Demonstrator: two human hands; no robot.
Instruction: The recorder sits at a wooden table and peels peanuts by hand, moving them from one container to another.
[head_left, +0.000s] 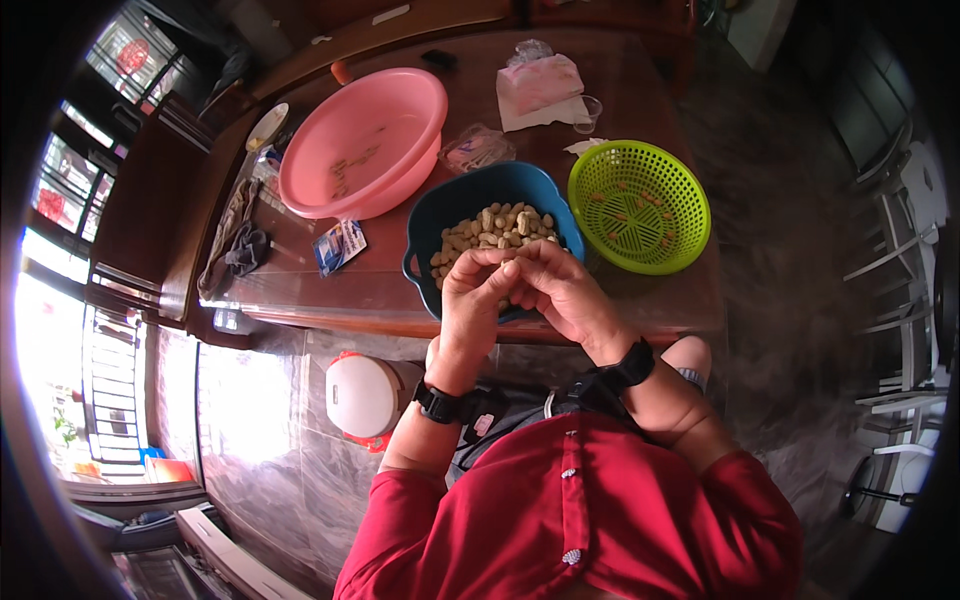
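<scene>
My left hand (478, 289) and my right hand (559, 289) meet over the near side of a blue plastic basin (491, 182), fingertips pinched together on a small pale thing, which looks like a peanut (508, 264). The fingers hide most of it. Unshelled peanuts (491, 227) fill much of the basin's bottom. Right of it stands a lime-green plastic colander (643, 255) with several shelled kernels (651, 198) scattered on its floor. Behind and left, a large pink plastic basin (375, 206) holds some small dark bits.
On the wooden table (360, 300) lie a blue package (340, 246), dark cloths (246, 251), a clear plastic bag (477, 148), a pack of tissues (541, 86) and a dish (268, 126). A lidded bin (362, 395) stands on the floor by the near edge.
</scene>
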